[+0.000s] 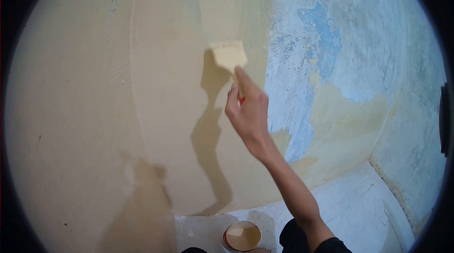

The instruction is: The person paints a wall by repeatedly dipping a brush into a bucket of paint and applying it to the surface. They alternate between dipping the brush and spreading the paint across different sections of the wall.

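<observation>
My right hand (249, 116) is closed around the handle of a wide flat paintbrush (230, 55), its head coated in cream paint. A small red patch shows on the handle beside my fingers. The bristle end points up and lies against the wall (175, 92), with a wet, lighter paint stroke (219, 14) directly above it. Below, a small round tub of cream paint (242, 235) stands near the foot of the wall. Beside the tub, a sliver of skin shows at the bottom edge, too little to tell hand from foot. My left hand is not recognisable anywhere.
To the right, the wall has peeling white and blue patches (326, 40) beside the cream area. A pale, stained floor surface (350, 205) meets it below. Another worn wall (416, 158) rises at the far right. Dark clothing (292, 236) shows at the bottom.
</observation>
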A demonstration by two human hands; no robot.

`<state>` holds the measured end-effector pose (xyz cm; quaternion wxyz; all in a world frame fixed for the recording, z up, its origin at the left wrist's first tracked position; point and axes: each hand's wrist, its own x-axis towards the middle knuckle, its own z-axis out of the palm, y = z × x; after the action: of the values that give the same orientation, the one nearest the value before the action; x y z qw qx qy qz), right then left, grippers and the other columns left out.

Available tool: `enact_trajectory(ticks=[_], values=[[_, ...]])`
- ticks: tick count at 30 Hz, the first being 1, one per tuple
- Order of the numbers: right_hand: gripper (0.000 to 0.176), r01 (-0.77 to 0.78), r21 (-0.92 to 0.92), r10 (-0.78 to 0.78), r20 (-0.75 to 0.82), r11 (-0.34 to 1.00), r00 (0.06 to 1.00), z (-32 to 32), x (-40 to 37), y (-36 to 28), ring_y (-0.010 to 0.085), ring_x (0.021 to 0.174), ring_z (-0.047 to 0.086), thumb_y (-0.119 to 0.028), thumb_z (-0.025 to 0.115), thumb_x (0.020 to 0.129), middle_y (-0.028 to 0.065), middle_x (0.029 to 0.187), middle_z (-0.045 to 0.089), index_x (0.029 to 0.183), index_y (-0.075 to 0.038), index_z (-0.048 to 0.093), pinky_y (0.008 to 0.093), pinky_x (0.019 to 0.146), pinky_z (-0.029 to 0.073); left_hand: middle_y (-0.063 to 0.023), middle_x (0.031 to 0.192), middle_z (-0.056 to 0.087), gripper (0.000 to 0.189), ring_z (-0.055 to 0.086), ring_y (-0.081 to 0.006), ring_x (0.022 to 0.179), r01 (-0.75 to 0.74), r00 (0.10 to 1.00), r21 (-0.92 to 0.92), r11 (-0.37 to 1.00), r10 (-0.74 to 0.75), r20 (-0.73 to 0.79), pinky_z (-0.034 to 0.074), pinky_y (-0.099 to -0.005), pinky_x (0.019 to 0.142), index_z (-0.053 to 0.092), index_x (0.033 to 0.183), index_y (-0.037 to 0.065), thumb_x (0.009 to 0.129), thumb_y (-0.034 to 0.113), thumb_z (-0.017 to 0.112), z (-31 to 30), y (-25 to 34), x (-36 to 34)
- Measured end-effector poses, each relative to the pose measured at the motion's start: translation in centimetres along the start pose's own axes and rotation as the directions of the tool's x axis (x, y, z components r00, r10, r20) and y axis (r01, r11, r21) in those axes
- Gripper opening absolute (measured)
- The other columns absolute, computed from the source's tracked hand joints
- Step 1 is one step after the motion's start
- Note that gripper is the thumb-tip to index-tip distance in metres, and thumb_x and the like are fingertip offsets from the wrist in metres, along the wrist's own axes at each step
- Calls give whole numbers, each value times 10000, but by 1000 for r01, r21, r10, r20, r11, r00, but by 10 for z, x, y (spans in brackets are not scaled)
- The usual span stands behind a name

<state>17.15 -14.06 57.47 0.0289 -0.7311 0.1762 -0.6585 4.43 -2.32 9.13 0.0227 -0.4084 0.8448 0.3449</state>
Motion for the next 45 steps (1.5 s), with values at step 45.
enact_trajectory(ticks=[45], values=[[341,21,-230,-5,69,973,998,-48,-24,79,385,667,572,-38,528,781,247,692,560,1114,32,535,456,600,445,-225,959,616,354,603,-377,898,65,996,-67,996,-61,63,490,-476,742,531,996,12,757,274,548,13,-4,11]])
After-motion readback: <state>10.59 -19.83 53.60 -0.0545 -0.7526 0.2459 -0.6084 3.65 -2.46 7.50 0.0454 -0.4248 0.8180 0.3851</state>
